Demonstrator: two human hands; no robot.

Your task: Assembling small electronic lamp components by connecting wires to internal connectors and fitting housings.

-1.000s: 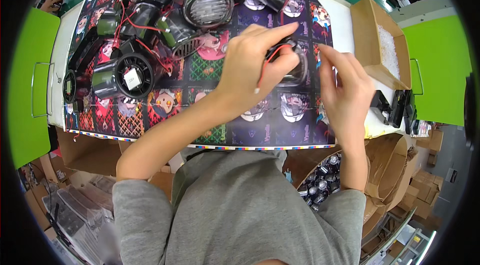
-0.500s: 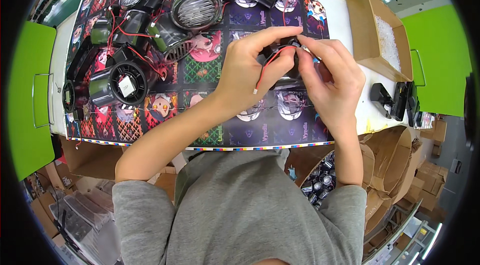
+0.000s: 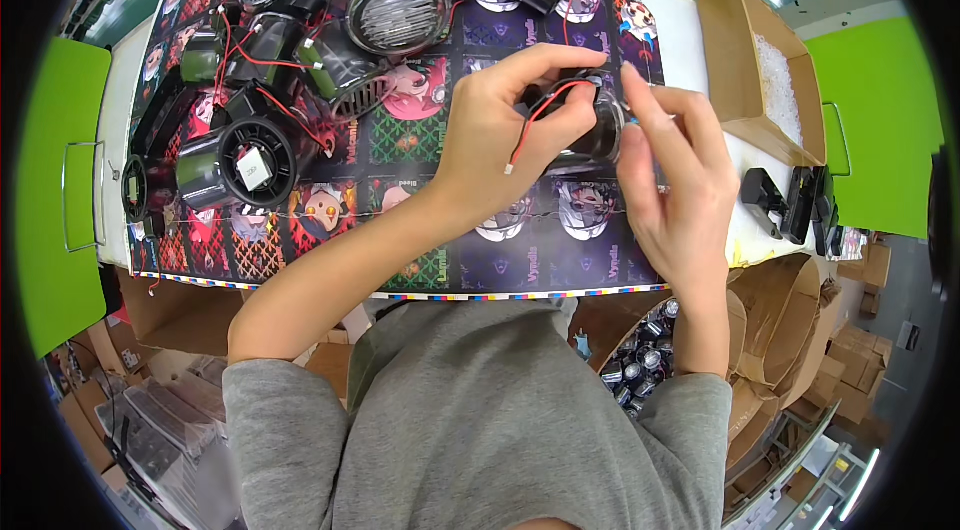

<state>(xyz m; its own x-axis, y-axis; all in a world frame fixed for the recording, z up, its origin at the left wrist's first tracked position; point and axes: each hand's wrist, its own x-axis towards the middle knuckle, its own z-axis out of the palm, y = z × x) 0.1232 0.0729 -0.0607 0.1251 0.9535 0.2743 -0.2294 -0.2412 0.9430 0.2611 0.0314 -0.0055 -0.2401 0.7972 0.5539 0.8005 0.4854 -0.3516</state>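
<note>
My left hand (image 3: 505, 125) is closed around a black fan unit with a clear cylindrical end (image 3: 603, 138), lying on its side over the printed mat. A red-and-black wire (image 3: 528, 122) with a small white plug hangs out beside my left thumb. Just right of the unit is my right hand (image 3: 680, 155), thumb and index finger apart, the fingertips slightly blurred. I see nothing held in it. My left fingers hide much of the unit's body.
Several similar black units (image 3: 395, 15) with red wires crowd the mat's (image 3: 480, 265) far left. A cardboard box (image 3: 725, 50) of small white pieces stands at right, with black plastic parts (image 3: 790, 202) nearby. Below the table edge, a container holds several shiny cylindrical parts (image 3: 640, 365).
My right hand has drawn away to the right from the unit, and its thumb and index finger have spread. My left hand keeps its hold in nearly the same place.
</note>
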